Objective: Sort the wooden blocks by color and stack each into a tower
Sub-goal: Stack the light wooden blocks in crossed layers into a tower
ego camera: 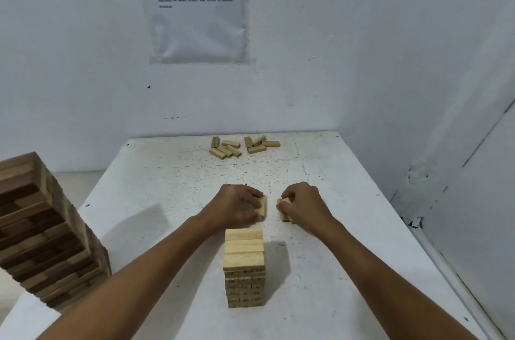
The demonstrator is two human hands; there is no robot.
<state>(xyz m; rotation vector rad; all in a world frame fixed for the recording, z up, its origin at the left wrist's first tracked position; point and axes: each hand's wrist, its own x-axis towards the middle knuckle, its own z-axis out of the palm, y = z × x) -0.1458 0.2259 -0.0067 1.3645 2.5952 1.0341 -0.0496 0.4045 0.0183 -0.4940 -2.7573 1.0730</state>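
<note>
Head view: left hand [241,204] and right hand [302,204] each grip pale blocks [262,206] just beyond pale tower [244,264].

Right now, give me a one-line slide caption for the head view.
Left hand and right hand each grip light blocks behind the light tower; loose blocks wait at the table's far edge.

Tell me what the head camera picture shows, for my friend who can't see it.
A person's left hand and right hand each grip pale wooden blocks on a white table, just behind a pale block tower. More loose pale blocks lie at the far edge, and a taller brown tower stands at the left.
</note>
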